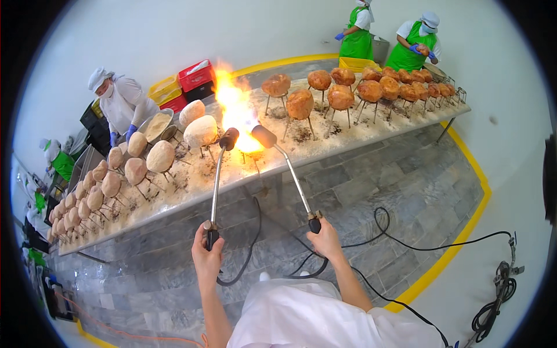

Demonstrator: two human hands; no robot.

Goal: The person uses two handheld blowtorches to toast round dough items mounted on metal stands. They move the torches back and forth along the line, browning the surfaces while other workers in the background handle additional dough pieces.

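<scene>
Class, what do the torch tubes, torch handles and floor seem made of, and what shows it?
Torch tubes: probably smooth bare metal, from their silvery shine.
Torch handles: perhaps hard plastic, judging by their plain black surface; rubber is possible.
Floor: stone or stone-look tile, grey, seemingly slightly glossy, with joints and veining.

Food-processing room — masked, aproned workers, long table.

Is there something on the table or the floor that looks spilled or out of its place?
Yes. Pale powder lies scattered across the table, with dark, perhaps scorched patches under some browned round pieces, so it looks messy. On the floor, a black hose trails in loose loops, which might catch a foot.
</scene>
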